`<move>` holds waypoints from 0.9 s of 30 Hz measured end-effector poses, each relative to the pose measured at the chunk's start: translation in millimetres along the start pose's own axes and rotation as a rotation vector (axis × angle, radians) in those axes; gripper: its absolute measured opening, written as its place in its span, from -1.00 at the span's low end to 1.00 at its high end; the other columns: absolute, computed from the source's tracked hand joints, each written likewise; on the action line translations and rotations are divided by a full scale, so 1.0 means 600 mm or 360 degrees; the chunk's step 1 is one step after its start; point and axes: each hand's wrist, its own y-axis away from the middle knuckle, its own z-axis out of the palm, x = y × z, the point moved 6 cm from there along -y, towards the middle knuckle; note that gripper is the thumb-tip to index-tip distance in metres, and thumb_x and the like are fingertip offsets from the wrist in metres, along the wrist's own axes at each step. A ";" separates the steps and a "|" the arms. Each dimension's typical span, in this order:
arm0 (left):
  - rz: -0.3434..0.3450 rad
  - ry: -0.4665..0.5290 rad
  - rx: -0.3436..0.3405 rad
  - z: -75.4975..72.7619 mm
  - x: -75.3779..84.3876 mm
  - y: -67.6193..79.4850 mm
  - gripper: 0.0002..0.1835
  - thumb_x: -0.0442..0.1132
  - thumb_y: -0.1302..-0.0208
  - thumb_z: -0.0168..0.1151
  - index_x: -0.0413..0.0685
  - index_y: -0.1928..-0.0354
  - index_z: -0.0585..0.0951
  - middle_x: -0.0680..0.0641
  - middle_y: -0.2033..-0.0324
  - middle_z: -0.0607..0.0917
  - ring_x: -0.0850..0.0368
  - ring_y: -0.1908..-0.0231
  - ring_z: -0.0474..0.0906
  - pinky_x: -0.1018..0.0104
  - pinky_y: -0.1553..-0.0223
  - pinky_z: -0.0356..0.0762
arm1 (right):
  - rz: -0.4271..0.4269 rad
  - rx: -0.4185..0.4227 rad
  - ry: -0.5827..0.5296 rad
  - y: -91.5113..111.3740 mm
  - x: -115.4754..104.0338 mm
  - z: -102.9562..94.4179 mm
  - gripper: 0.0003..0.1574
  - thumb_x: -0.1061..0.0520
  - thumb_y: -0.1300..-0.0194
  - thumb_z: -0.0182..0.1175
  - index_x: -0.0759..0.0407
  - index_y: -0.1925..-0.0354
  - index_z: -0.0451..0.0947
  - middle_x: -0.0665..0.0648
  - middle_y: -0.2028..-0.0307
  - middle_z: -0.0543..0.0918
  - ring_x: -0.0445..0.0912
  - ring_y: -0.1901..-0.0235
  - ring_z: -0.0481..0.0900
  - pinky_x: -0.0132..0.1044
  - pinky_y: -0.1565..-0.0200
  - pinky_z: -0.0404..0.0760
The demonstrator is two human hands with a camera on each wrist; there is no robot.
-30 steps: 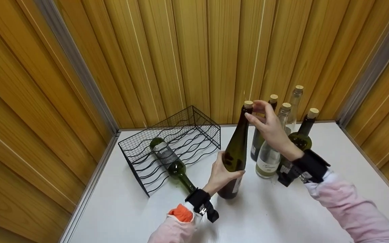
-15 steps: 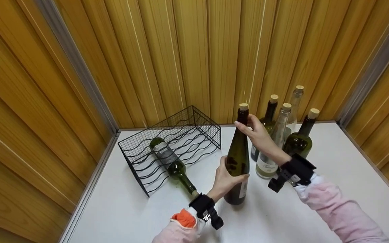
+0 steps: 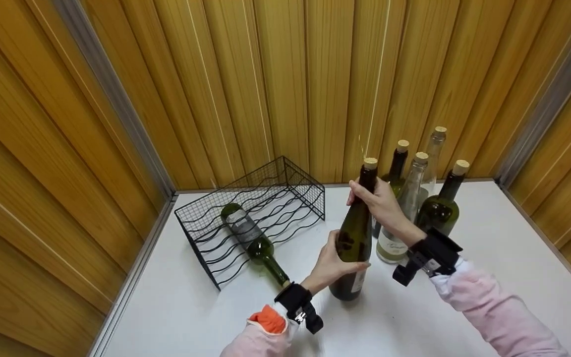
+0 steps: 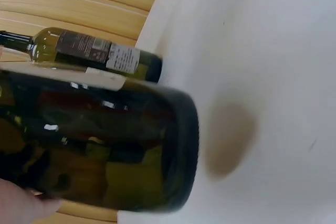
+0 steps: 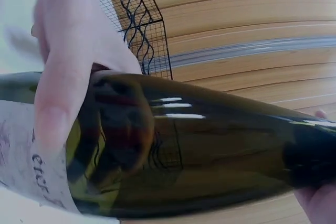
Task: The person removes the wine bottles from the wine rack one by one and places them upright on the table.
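Observation:
A tall dark green wine bottle (image 3: 356, 235) with a cork (image 3: 370, 162) in its mouth leans slightly at the middle of the table. My left hand (image 3: 330, 265) grips its lower body, thumb across the front. Around the neck, below the cork, my right hand (image 3: 382, 203) holds on. In the left wrist view the bottle's base (image 4: 181, 150) hangs above the white surface, with a shadow beside it. The right wrist view shows the left hand (image 5: 68, 66) over the paper label (image 5: 31, 161). To the left, another green bottle (image 3: 246, 229) lies in a black wire rack (image 3: 310, 201).
Several corked bottles stand close on the right, including a clear one (image 3: 391, 249) and a dark green one (image 3: 436, 213). They are just behind my right hand and wrist. Wood-pattern walls (image 3: 265, 74) enclose the white table (image 3: 166, 322).
My right hand has slid down from near the cork to the neck and closed round it. The held bottle has shifted a little right and toward me, straightening and then leaning again.

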 end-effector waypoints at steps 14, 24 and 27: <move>0.0197 -0.0185 -0.0066 -0.067 0.036 -0.035 -0.51 -0.02 -0.45 0.13 -0.19 -0.22 0.37 -0.21 -0.06 0.63 -0.07 -0.12 0.53 0.20 -0.08 0.49 | -0.0160 0.0346 -0.0124 0.036 0.008 -0.061 -0.71 0.41 -0.38 -0.01 0.71 0.41 0.30 0.16 0.71 0.51 -0.15 0.67 0.49 -0.41 0.48 0.50; 0.0195 -0.0305 0.0071 -0.101 0.033 -0.045 -0.62 -0.05 -0.50 0.06 -0.17 -0.14 0.42 -0.17 0.05 0.67 0.03 0.00 0.58 0.32 0.07 0.54 | -0.0246 0.0492 -0.0309 0.062 0.011 -0.119 -0.73 0.53 -0.33 -0.11 0.59 0.54 0.28 0.11 0.77 0.44 -0.11 0.74 0.43 -0.41 0.57 0.47; 0.0204 -0.0314 0.0055 -0.103 0.036 -0.044 -0.65 -0.06 -0.51 0.04 -0.16 -0.13 0.43 -0.18 0.04 0.66 0.03 0.01 0.58 0.34 0.09 0.52 | -0.0311 0.0507 -0.0326 0.066 0.015 -0.137 -0.74 0.57 -0.30 -0.14 0.67 0.55 0.22 0.14 0.79 0.41 -0.08 0.77 0.40 -0.40 0.62 0.46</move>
